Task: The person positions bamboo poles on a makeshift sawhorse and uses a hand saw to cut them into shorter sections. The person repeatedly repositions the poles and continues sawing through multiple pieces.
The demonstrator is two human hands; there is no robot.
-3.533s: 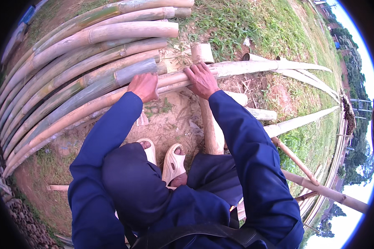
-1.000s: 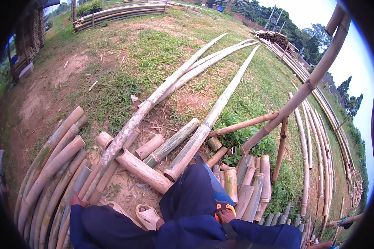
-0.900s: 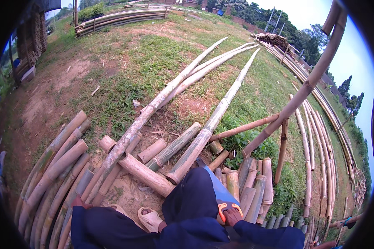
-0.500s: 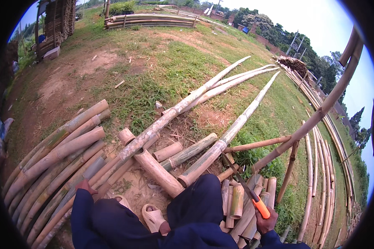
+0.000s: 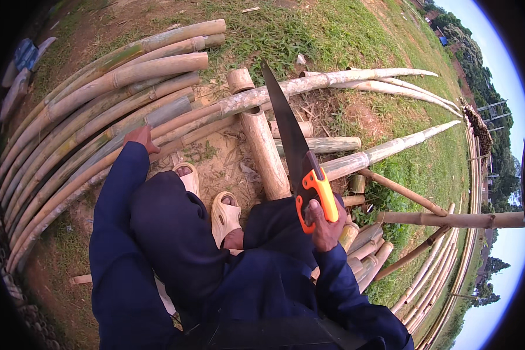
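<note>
My right hand (image 5: 326,224) is wrapped around the orange-and-black handle of a handsaw (image 5: 297,146). The saw's dark blade points up and away, and in this view it crosses in front of a long bamboo pole (image 5: 332,78). My left hand (image 5: 141,139) is closed on that pole at the left, with its fingers partly hidden. The pole rests across a thick bamboo log (image 5: 265,151) lying before my feet. I cannot tell whether the blade touches the pole.
A stack of bamboo poles (image 5: 122,76) lies at the left. Short cut pieces (image 5: 367,251) are piled beside my right knee. Another long pole (image 5: 385,151) extends to the right, near a propped bamboo frame (image 5: 461,219). Sandals (image 5: 226,216) are on my feet.
My right hand has lifted the handsaw from the low right, leftward and up, and its blade now points away. The view has tilted down and turned. My left hand stays on the pole.
</note>
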